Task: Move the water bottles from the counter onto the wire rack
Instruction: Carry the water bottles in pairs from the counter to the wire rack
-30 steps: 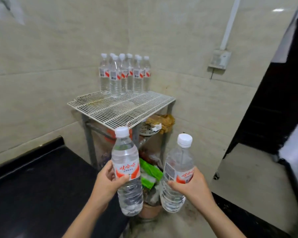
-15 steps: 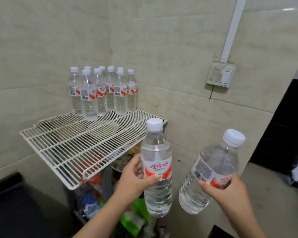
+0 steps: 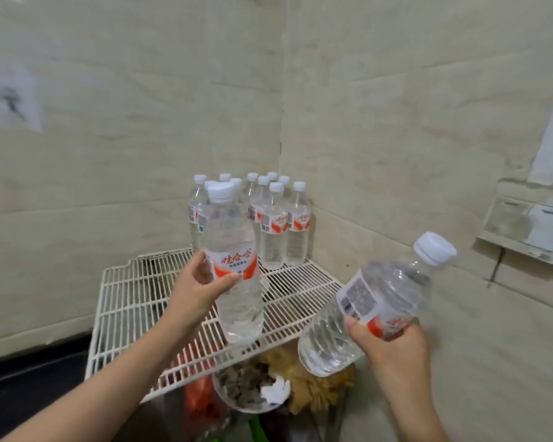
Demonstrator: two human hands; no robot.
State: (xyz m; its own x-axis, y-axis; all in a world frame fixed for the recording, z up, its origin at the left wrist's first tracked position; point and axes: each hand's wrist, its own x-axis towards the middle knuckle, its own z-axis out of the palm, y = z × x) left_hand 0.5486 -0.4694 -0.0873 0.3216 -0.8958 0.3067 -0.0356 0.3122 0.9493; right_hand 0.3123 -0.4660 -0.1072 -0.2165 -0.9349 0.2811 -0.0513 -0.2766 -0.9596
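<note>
My left hand (image 3: pixel 196 290) grips a clear water bottle (image 3: pixel 233 266) with a white cap and red label, held upright above the white wire rack (image 3: pixel 134 298). My right hand (image 3: pixel 393 342) grips a second water bottle (image 3: pixel 377 301), tilted with its cap up and to the right, just off the rack's right front edge. Several matching bottles (image 3: pixel 273 218) stand bunched at the rack's back corner against the tiled walls.
Below the rack sit a bowl of scraps (image 3: pixel 249 387) and red and green bags. A black counter (image 3: pixel 29 384) lies at the lower left. A wall switch box (image 3: pixel 527 229) with a white conduit is on the right wall.
I have moved closer to the rack. My left hand has carried its bottle up over the rack's surface, and my right hand has brought its tilted bottle nearer the rack's right edge.
</note>
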